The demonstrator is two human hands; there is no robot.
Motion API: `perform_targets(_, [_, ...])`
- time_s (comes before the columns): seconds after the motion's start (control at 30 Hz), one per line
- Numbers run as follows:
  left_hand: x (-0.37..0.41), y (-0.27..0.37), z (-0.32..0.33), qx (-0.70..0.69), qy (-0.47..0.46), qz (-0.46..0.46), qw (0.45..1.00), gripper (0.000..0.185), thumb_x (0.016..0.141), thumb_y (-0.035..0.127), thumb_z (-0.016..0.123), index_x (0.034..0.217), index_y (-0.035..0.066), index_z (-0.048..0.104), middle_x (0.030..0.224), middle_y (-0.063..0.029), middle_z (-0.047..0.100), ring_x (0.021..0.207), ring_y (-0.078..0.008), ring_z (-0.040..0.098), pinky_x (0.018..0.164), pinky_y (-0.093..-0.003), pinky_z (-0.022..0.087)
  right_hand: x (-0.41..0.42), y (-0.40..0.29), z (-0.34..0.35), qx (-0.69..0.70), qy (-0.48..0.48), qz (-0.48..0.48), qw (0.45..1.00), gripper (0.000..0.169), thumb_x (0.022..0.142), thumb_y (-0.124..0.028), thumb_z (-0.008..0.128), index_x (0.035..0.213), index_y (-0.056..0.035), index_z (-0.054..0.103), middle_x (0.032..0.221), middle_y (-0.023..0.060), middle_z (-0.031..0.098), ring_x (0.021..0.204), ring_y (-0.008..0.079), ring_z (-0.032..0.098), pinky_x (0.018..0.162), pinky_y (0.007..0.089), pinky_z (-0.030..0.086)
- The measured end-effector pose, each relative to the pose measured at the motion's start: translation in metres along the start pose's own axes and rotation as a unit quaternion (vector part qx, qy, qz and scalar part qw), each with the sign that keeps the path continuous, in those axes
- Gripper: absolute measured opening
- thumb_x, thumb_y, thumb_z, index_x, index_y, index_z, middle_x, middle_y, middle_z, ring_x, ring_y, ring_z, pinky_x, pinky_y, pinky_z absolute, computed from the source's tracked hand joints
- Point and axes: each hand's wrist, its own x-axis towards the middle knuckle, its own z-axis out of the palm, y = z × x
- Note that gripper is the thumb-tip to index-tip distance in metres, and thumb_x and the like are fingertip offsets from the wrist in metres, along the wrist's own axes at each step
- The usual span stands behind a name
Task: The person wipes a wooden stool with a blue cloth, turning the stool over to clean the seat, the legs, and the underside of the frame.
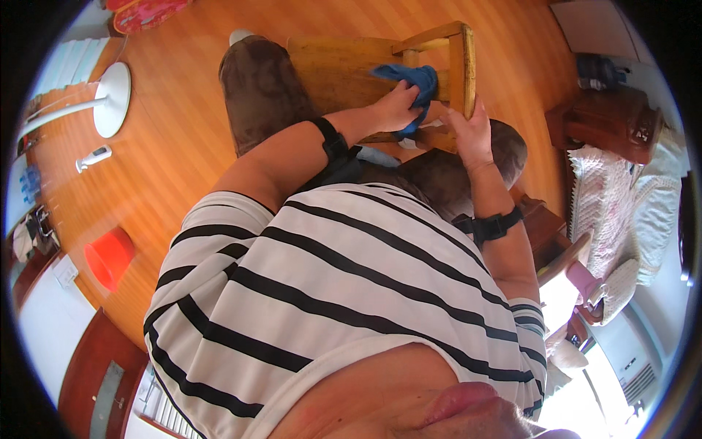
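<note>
A wooden stool (345,71) lies tipped over between my knees, its flat seat board turned to one side. My left hand (397,107) grips a crumpled blue cloth (417,82) against the stool near its legs; the cloth's edge is slightly blurred. Around the near end of the outer leg frame (469,66) close the fingers of my right hand (473,131). Part of the stool's lower side is hidden by my left hand and the cloth.
On the wood floor to the left stand a white round stand base (112,100) and a red bucket (109,259), with a white handheld device (94,158) between them. A dark wooden cabinet (609,123) and a bed with a lacy cover (600,192) are at the right.
</note>
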Motion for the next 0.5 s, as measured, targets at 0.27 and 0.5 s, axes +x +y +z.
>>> perform_targets(0.27, [0.011,-0.041,-0.017,0.095,-0.051,-0.061,0.992,0.038,0.093,0.016,0.054,0.123,-0.006,0.049,0.118,-0.0307,0.054,0.111,-0.046,0.052,0.093,-0.0493,0.043,-0.003,-0.004,-0.001,0.041,0.012,0.041,0.998,0.04,0.087,-0.009,0.057,0.123,0.0062,0.047,0.099,0.0117,0.064,0.08,0.0166,0.065,0.071,0.0294,0.053])
perform_targets(0.5, [-0.005,-0.078,-0.093,0.166,0.286,-0.252,0.909,0.042,0.085,0.005,0.057,0.126,-0.001,0.05,0.11,-0.0317,0.059,0.093,-0.0471,0.062,0.079,-0.0507,0.053,-0.006,-0.019,0.003,0.054,-0.006,0.038,0.998,0.042,0.089,-0.007,0.055,0.128,0.0043,0.045,0.107,0.0131,0.062,0.079,0.0169,0.063,0.072,0.0293,0.055])
